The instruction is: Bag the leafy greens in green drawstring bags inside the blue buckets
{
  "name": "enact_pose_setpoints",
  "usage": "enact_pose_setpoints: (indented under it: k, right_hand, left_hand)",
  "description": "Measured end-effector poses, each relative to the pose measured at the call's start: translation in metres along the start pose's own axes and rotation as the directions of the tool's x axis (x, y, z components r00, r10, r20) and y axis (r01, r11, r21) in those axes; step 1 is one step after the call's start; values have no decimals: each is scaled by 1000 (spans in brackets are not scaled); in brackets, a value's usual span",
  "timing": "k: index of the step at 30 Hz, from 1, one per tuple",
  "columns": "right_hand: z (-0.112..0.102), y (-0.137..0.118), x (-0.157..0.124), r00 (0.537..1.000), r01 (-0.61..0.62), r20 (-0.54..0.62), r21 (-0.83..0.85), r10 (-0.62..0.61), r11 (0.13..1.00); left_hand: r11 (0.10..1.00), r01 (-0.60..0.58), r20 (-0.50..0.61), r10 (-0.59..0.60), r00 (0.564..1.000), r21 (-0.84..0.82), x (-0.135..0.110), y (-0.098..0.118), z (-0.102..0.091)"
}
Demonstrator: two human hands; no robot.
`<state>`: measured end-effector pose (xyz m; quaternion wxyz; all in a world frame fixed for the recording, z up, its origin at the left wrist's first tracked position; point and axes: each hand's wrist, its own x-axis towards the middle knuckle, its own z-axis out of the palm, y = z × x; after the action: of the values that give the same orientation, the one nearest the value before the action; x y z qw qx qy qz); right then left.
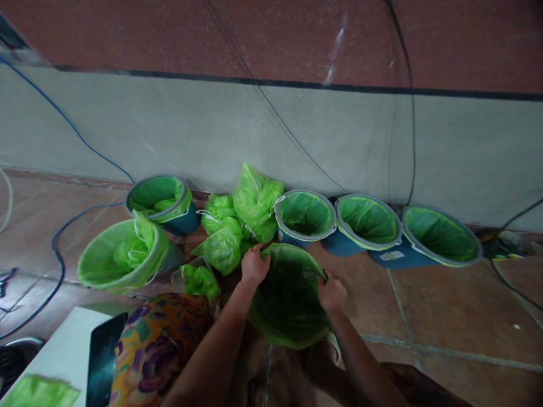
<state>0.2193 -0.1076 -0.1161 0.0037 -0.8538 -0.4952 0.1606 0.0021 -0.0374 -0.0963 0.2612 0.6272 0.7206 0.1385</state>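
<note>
A green plastic bag spreads open in front of me, its mouth wide and its inside dark. Closed on the left side of its rim is my left hand. My right hand grips the rim on the opposite side. Whether a bucket stands inside this bag, I cannot tell. Just beyond my left hand, tied green bags are heaped against the wall. A small clear container with a crumpled green bag sits left of my left forearm.
Three blue buckets lined with green bags line the wall at right. At left are another lined bucket and a bag-covered bucket. A blue cable crosses the floor. A dark tablet-like object lies on a white surface.
</note>
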Motion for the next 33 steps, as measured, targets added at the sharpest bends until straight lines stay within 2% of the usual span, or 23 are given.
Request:
enact_pose_setpoints:
  k: [2,5,7,10,13,15,19,23,25,28,30,31,33]
  right_hand:
    - [-2,-7,1,996,41,-81,61,-36,997]
    - [-9,-25,17,957,252,-181,132,-227,959]
    - [-11,-35,31,925,365,-173,167,-337,916]
    - [-9,-38,47,934,358,-124,264,-336,896]
    - [-2,-31,52,944,327,-168,388,-283,862]
    - [2,-24,50,942,332,-195,416,-273,847]
    - [5,-16,45,901,433,-168,292,-400,853]
    - [-2,-15,40,849,528,-147,176,-508,831]
    - [-10,-18,40,836,544,-210,192,-507,817]
    - [-23,-32,45,816,568,-293,240,-499,787]
    - [-29,-45,49,811,580,-244,223,-531,783]
    - [-30,-51,51,814,579,-185,195,-550,791]
    - [-29,-62,55,824,564,-23,118,-566,817]
  left_hand:
    - [996,-69,0,69,998,47,8,6,-1]
    - [986,-136,-8,138,990,97,17,9,2]
    - [980,-171,-2,172,985,97,20,7,5]
    - [980,-196,11,196,981,41,22,3,9]
    - [977,-211,-17,211,977,-18,21,-3,9]
    - [965,-261,-23,260,965,-9,19,-7,8]
    - [912,-390,83,382,921,126,12,-15,3]
    - [899,-361,156,330,931,250,5,-14,-4]
    - [910,-348,123,328,937,223,4,-8,-8]
    - [932,-341,-2,344,939,125,11,6,-11]
    - [927,-367,-34,370,928,85,20,16,-9]
    - [917,-388,-4,390,921,89,25,21,-7]
    - [900,-410,139,391,910,149,32,27,-2]
